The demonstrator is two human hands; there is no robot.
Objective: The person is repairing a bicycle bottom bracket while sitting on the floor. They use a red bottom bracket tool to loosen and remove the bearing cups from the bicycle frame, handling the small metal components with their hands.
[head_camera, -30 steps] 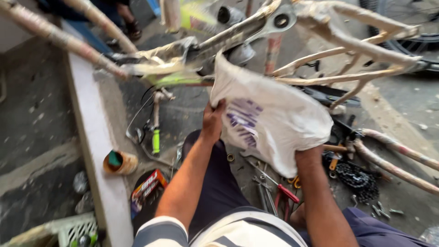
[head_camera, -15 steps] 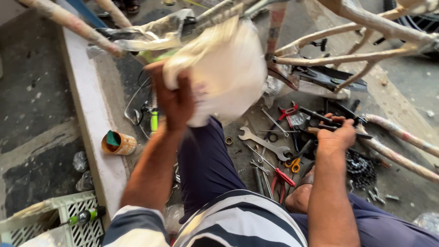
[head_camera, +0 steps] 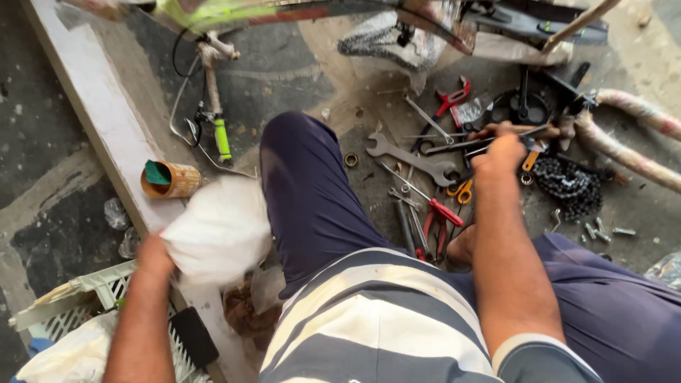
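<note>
My left hand (head_camera: 154,254) grips a crumpled white cloth bag (head_camera: 220,228) low at my left side, beside a grey concrete ledge (head_camera: 106,120). My right hand (head_camera: 505,147) reaches out over a spread of tools on the ground and closes on a long thin tool with a wooden handle (head_camera: 521,130). Below it lie a large open-end wrench (head_camera: 411,157), red-handled pliers (head_camera: 441,211), yellow-handled scissors (head_camera: 462,190) and a black bicycle chain (head_camera: 567,186). My knee in dark trousers (head_camera: 305,184) sits between the two hands.
A small brown tin with a green lid (head_camera: 169,180) stands on the ledge. A white plastic crate (head_camera: 78,312) sits at lower left. Wrapped bicycle frame tubes (head_camera: 631,142) run along the right and top. A cable with a green grip (head_camera: 221,138) lies near the ledge.
My left hand has brought the white bag down from the bicycle frame to my left side. My right hand has stayed over the tools and closed on the long tool. The camera tilted downward.
</note>
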